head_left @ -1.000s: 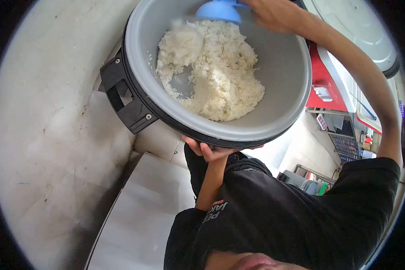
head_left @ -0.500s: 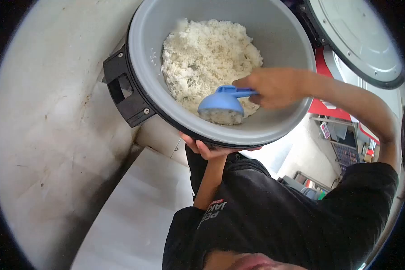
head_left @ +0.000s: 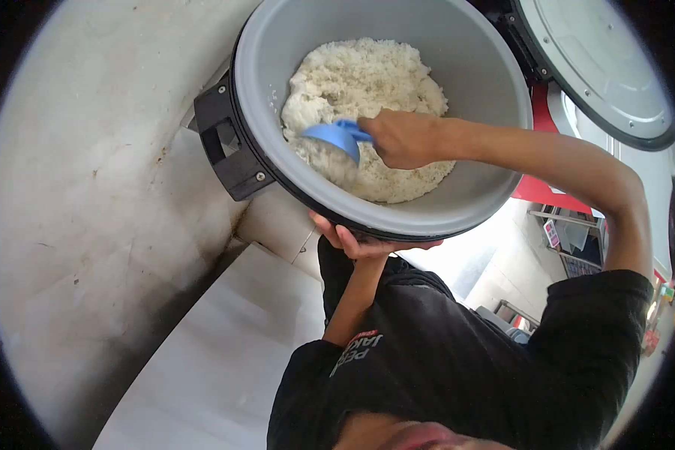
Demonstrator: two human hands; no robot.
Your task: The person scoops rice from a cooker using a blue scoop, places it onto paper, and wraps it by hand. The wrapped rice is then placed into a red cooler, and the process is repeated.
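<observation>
My right hand is closed round the handle of a blue plastic rice scoop. The scoop is tilted over the cooked white rice, with blurred rice grains just below its cup. The rice lies in a heap in the deep grey bowl of a large rice cooker, which tips toward me. Under the near rim, my left hand supports the cooker, its fingers partly hidden by the edge.
On the right, the cooker's round lid stands open on its hinge. A black side handle juts out to the left. A pale stained wall or surface fills the left, above a white panel. Shelving shows at right.
My right hand has moved the scoop left and slightly up across the rice, and the scoop's tilt has changed. The cooker sits slightly further right in view. My left hand keeps its place under the rim.
</observation>
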